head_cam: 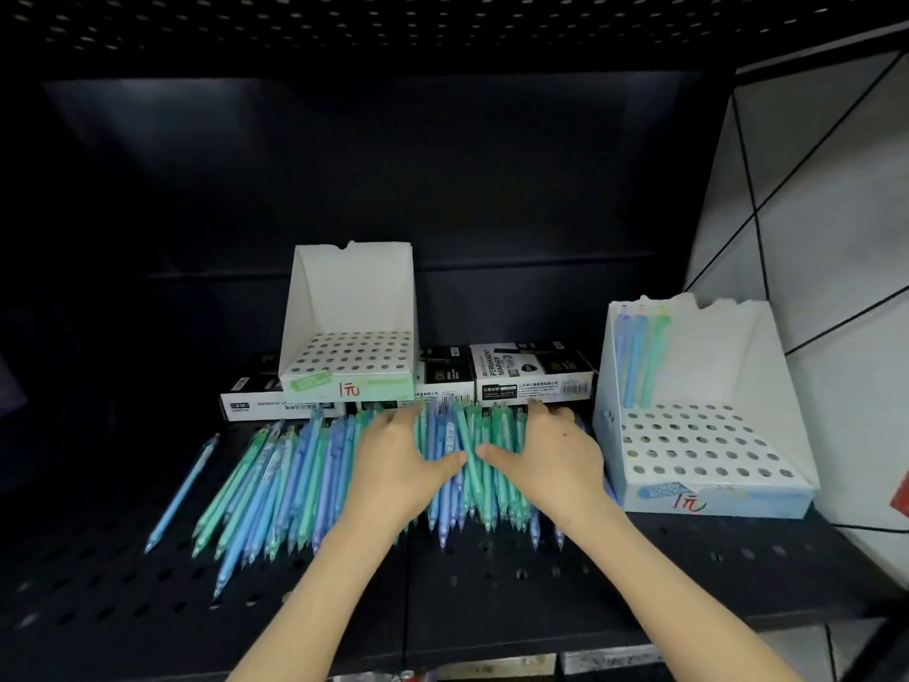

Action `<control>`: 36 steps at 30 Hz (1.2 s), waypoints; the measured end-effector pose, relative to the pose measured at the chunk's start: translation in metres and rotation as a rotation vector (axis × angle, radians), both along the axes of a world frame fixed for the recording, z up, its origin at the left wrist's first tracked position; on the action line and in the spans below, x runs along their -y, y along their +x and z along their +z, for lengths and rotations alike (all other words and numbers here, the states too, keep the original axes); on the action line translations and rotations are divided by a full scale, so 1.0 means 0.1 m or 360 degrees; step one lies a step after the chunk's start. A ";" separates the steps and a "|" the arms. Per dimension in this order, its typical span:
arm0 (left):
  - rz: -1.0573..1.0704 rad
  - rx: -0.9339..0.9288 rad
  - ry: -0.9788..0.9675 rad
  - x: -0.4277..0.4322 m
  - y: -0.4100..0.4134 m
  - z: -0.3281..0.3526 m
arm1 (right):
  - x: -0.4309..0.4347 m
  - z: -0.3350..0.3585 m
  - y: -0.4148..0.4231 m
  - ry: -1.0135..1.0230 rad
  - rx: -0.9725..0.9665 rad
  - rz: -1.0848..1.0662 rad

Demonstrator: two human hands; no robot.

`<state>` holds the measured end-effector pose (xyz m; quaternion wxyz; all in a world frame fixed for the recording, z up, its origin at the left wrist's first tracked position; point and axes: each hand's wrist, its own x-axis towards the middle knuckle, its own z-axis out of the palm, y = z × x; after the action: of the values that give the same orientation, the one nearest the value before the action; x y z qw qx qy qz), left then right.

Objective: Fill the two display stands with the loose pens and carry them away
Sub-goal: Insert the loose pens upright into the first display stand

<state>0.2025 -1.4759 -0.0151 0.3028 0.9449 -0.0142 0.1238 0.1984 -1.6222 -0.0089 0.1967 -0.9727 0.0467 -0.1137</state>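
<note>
Left hand (393, 467) and right hand (553, 460), thumbs nearly touching, gripped a bunch of loose pens (467, 430) on the perforated shelf (492, 588).

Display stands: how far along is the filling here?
Barely started. Done: three pens stand in the right stand, its other holes empty; the left stand, on the marker boxes, is empty. In hand: left hand and right hand grip a bunch of the loose pens. Left: nearly all the filling, then carrying away.
</note>
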 end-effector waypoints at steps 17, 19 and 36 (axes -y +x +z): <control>-0.0120 -0.0131 -0.0585 -0.01 0.08 0.03 | -0.03 -0.02 0.06 0.0659 0.0095 0.0052; -0.0144 -0.0136 -0.0525 0.00 0.07 0.05 | -0.01 0.00 0.08 0.0790 0.0088 0.0049; -0.0334 -0.0289 -0.1255 0.02 0.07 0.38 | 0.21 0.24 -0.04 0.1888 -0.0096 0.0236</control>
<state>0.2097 -1.4784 0.0225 0.6525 0.7570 -0.0350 0.0044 0.1941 -1.6436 0.0152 0.7123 -0.7003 0.0399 -0.0267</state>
